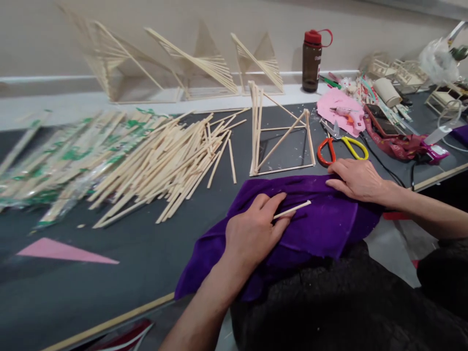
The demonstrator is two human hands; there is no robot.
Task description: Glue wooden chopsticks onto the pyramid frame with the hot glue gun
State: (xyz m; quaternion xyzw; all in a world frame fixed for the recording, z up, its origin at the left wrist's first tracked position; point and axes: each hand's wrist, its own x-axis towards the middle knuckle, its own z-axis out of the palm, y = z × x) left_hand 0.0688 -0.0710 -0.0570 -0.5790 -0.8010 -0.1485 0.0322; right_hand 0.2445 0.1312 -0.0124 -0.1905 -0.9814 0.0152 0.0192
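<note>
A purple cloth (321, 234) hangs over the table's front edge and reaches toward my lap. Between the thumb and fingers of my left hand (252, 229), a short wooden stick (298, 207) points to the right, and the hand rests on the cloth. My right hand (360, 180) is closed on the cloth's far right edge, just below the scissors (334, 141) with one red and one yellow handle. A wooden stick frame (283, 168) stands upright behind the cloth, with a bundle of sticks at its left corner.
Loose wooden sticks (175, 161) and plastic-wrapped ones (62, 161) are heaped at left, behind a pink triangle (66, 251). Finished stick frames (197, 63) line the wall. A bottle (310, 63), a glue gun (345, 113) on pink material, and a black cable (387, 163) are at right.
</note>
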